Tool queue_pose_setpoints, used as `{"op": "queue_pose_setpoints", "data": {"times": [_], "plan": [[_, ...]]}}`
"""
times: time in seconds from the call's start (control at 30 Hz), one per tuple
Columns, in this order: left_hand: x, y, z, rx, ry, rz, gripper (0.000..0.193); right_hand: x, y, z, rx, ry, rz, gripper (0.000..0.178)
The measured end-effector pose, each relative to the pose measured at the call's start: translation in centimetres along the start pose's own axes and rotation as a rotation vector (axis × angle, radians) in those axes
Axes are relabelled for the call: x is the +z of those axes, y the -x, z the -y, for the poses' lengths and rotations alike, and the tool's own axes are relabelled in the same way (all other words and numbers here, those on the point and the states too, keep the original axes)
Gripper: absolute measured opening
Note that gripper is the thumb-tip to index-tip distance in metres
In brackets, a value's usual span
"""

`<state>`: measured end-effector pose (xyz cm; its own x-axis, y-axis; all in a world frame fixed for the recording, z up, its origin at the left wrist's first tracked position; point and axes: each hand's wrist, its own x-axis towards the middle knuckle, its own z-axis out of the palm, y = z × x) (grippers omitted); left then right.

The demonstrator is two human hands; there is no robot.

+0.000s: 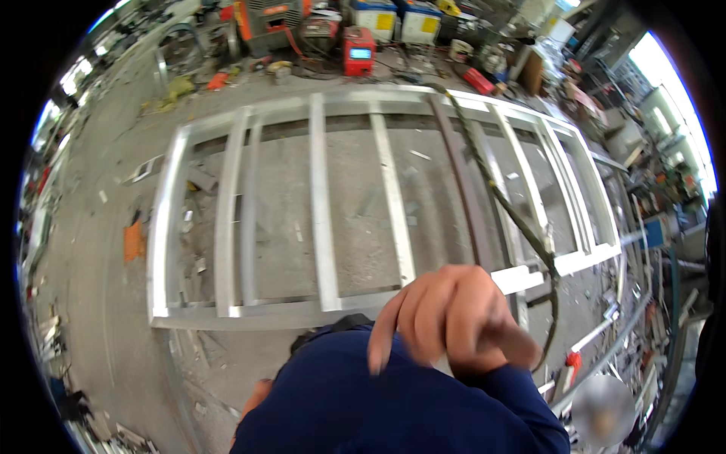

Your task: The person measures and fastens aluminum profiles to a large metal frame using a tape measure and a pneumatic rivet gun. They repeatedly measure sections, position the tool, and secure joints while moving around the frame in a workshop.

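My right hand (454,318) is raised in front of my body, above the near edge of a large silver metal frame (324,204). Its fingers are loosely bent and partly blurred; one hangs apart from the others, and nothing shows between them. Only a small part of my left hand (259,396) appears beside my dark blue clothing, its fingers hidden. The frame has several crossbars, including one brown bar (460,178). A dark cable (495,189) runs across the frame and down past its near edge, to the right of my right hand.
Beyond the frame stand a red machine with a lit display (359,51), an orange machine (268,26) and white-and-blue containers (374,19). An orange piece (134,241) lies on the floor at left. Metal lengths and scraps crowd the right side, near a blurred round object (603,412).
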<state>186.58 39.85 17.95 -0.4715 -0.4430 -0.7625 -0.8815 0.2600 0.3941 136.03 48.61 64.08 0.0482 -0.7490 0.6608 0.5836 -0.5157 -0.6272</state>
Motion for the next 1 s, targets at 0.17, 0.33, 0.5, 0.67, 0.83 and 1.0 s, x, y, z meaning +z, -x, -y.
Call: {"op": "queue_pose_setpoints", "data": {"times": [0.17, 0.33, 0.5, 0.67, 0.83, 1.0], "plan": [[1.0, 1.2, -0.6, -0.171, 0.065, 0.035, 0.032, 5.1, -3.9, 0.1, -0.302, -0.254, 0.165, 0.06], [1.1, 1.7, -1.9, -0.219, 0.091, 0.049, 0.032, 7.0, -3.9, 1.0, -0.305, -0.317, 0.059, 0.062], [1.9, 2.2, -1.7, -0.275, 0.124, 0.047, 0.031, 6.5, -4.3, 0.6, -0.281, -0.342, 0.101, 0.062], [2.4, 1.8, -1.3, -0.289, 0.136, 0.043, 0.031, 5.8, -4.6, 0.7, -0.273, -0.355, 0.168, 0.062], [2.4, 1.6, -1.4, -0.319, 0.15, 0.034, 0.03, 6.5, -4.2, 0.5, -0.309, -0.347, 0.105, 0.063], [1.9, 2.2, -2.4, -0.351, 0.182, 0.023, 0.03, 4.4, -3.6, 0.8, -0.239, -0.189, 0.216, 0.065]]}}
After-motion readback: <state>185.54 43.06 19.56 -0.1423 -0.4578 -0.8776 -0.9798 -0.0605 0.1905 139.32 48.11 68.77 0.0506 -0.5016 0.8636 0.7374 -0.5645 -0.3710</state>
